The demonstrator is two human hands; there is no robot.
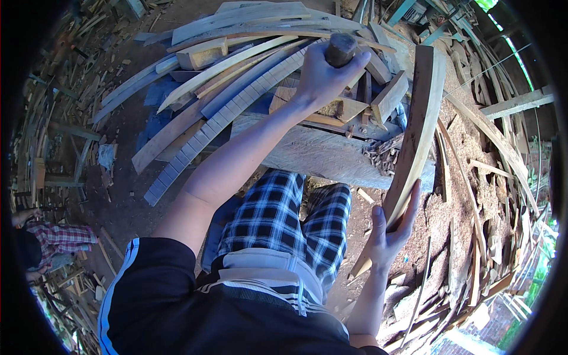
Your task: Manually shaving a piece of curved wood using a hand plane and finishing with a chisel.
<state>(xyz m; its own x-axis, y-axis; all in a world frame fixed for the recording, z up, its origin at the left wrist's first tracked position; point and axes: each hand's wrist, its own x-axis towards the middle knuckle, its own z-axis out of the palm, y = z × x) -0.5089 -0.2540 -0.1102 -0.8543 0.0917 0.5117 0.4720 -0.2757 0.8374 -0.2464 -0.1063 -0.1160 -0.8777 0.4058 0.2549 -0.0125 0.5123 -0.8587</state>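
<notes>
My left hand [316, 74] reaches out over the workbench, its fingers wrapped round a dark, blunt-ended piece [341, 50] that looks like worn wood. I cannot make out its full shape, as the hand covers the lower part. On the right, a thick curved wooden beam [417, 124] rises away from me, tilted, beside the bench. Its near end rests in my right hand [386, 241], with the thumb on one side and the fingers on the other. Close beyond the left hand lie several curved planks [236, 26].
A long curved strip with evenly spaced cross lines [216, 127] slants across the bench's left. A broad plank [319, 154] forms the bench's near edge, with wood chips [384, 157] at its right. Sawdust [467, 165] and offcuts cover the right-hand ground. Another person [56, 239] is at far left.
</notes>
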